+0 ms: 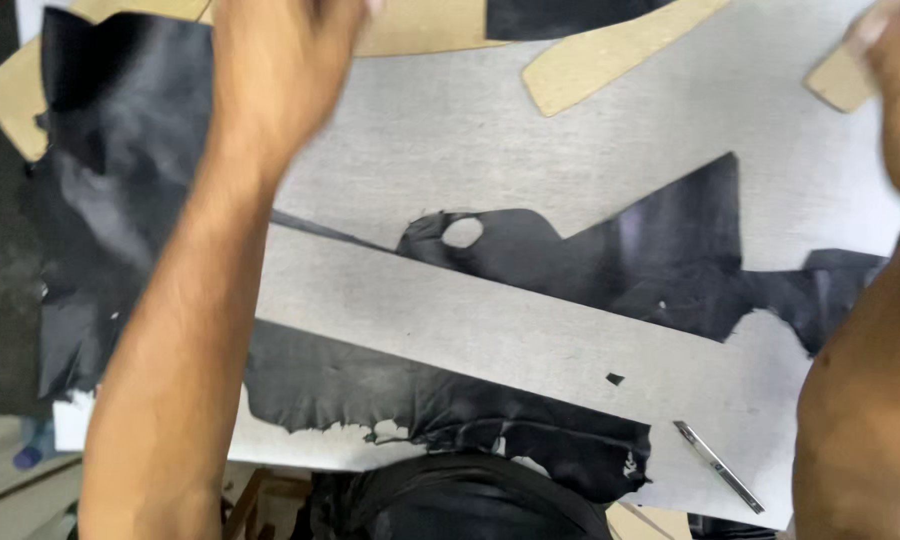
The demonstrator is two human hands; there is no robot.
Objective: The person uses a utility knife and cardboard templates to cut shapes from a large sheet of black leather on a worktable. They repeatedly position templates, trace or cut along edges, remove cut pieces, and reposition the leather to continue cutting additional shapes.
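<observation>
The tan card pattern piece (845,78) lies at the far right edge of the grey cutting table (450,140), touching my right hand (895,45); motion blur prevents me from telling whether the fingers have closed on it; my left hand (280,60) reaches over the far edge near a second tan pattern strip (610,50), and its grip is equally unreadable. Risk, in my judgement: my forearms cross above the loose black leather offcuts (660,260); a dragged sleeve-line contact would shift them; the metal cutting knife (718,465) lies unguarded near the near-right corner, close to my right arm. Open grey surface remains mid-table, between the leather pieces; the left margin is crowded by a large black hide (110,190).
</observation>
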